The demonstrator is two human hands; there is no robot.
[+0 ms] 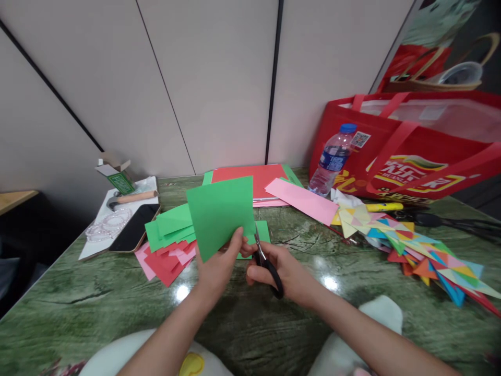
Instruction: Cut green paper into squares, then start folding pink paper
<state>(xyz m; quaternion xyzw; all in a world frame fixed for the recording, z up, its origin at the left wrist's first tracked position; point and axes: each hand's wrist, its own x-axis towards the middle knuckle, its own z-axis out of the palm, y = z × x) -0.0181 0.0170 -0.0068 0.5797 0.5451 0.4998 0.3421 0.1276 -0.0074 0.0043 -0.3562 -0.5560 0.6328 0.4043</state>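
Note:
A green paper sheet is held up by my left hand, its thumb on the near face. My right hand grips black-handled scissors, their blades pointing up beside the sheet's right edge. Another green piece shows behind the blades. Left of my left hand, green paper pieces overlap red and pink pieces on the table. Whether the blades touch the held sheet is too small to tell.
On the green table are a red paper stack, a pink strip, a bottle, a red bag and folded colourful paper. A phone, hammer and small box lie left.

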